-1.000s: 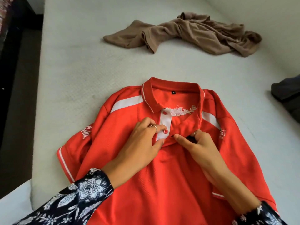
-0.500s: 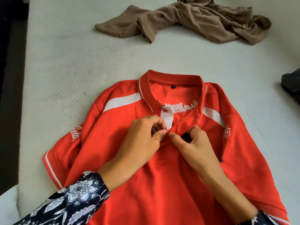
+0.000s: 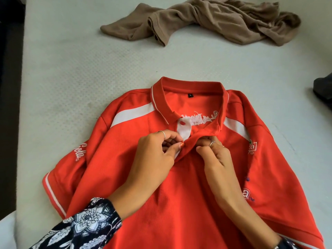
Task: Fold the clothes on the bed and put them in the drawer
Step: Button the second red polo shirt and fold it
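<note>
A red polo shirt [image 3: 188,194] with white shoulder stripes lies flat, front up, on the pale bed [image 3: 80,78], collar pointing away from me. My left hand [image 3: 154,157] pinches the white button placket just below the collar. My right hand [image 3: 215,155] pinches the red edge of the placket opposite it. The two hands meet at the lower button, which is hidden under the fingers. A crumpled brown shirt [image 3: 206,20] lies further up the bed.
A dark garment [image 3: 323,88] shows at the right edge of the bed. The bed's left edge runs beside a dark floor [image 3: 9,123]. My patterned dark sleeves cover both forearms at the bottom.
Both hands have closed in on the placket and drawn its two edges together over the lower button. The view has tilted down, so the shirts sit higher in frame.
</note>
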A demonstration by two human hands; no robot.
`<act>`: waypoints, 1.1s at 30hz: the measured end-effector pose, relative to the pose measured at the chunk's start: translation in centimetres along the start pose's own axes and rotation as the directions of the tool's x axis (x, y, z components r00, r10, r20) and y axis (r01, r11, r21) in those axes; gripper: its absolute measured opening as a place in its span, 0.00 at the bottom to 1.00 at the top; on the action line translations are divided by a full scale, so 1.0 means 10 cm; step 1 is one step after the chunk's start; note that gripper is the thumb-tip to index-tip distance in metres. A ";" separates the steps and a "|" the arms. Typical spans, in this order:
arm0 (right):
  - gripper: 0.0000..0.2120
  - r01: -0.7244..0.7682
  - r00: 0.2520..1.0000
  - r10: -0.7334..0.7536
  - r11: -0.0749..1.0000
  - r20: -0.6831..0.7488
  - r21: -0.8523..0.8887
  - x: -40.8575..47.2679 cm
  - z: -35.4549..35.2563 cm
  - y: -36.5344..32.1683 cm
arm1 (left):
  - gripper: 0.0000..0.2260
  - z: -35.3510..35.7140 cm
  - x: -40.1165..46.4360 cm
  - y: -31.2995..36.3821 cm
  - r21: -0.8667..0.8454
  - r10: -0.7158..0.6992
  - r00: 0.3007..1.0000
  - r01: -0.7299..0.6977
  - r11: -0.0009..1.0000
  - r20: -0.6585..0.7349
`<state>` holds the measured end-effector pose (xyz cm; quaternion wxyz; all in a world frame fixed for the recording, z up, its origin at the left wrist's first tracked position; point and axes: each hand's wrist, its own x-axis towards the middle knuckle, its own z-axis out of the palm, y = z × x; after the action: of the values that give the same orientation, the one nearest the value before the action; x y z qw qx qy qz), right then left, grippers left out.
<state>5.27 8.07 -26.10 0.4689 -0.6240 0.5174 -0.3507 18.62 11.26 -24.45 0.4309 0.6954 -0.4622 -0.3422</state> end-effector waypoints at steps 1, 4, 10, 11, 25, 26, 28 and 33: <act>0.11 0.012 1.000 -0.012 1.000 0.020 -0.009 0.01 -0.01 0.00 | 0.06 0.00 0.00 0.00 -0.007 -0.005 1.000 0.005 1.000 -0.011; 0.11 0.054 0.998 -0.050 0.989 0.036 -0.134 0.02 0.01 0.02 | 0.06 0.00 0.00 0.01 -0.002 -0.003 1.000 0.003 1.000 -0.025; 0.10 0.074 0.997 -0.074 0.978 0.008 -0.195 0.02 0.03 0.02 | 0.07 -0.04 0.00 0.02 0.052 0.020 1.000 -0.019 0.998 -0.011; 0.07 0.080 0.997 -0.081 0.976 0.007 -0.204 0.02 0.04 0.02 | 0.07 -0.04 -0.01 0.03 0.070 0.031 0.999 -0.030 0.997 -0.013; 0.06 0.158 0.985 -0.170 0.946 -0.020 -0.282 -0.02 0.10 0.04 | 0.03 0.01 0.05 0.01 -0.010 -0.045 0.999 0.045 0.999 -0.021; 0.06 0.148 0.987 -0.161 0.953 -0.026 -0.263 -0.02 0.10 0.04 | 0.04 0.02 0.05 0.00 -0.051 -0.071 0.997 0.069 0.996 -0.021; 0.07 0.111 0.992 -0.122 0.969 -0.035 -0.219 -0.01 0.10 0.02 | 0.06 0.04 0.06 -0.01 -0.145 -0.121 0.992 0.117 0.982 -0.019; 0.05 -0.026 0.998 0.023 0.998 0.054 0.058 0.05 0.03 -0.05 | 0.06 0.06 0.05 -0.03 -0.297 -0.170 0.985 0.168 0.940 0.021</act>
<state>5.81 7.67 -25.74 0.5048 -0.6128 0.5018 -0.3433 18.39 10.69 -25.02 0.5009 0.6605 -0.3429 -0.4418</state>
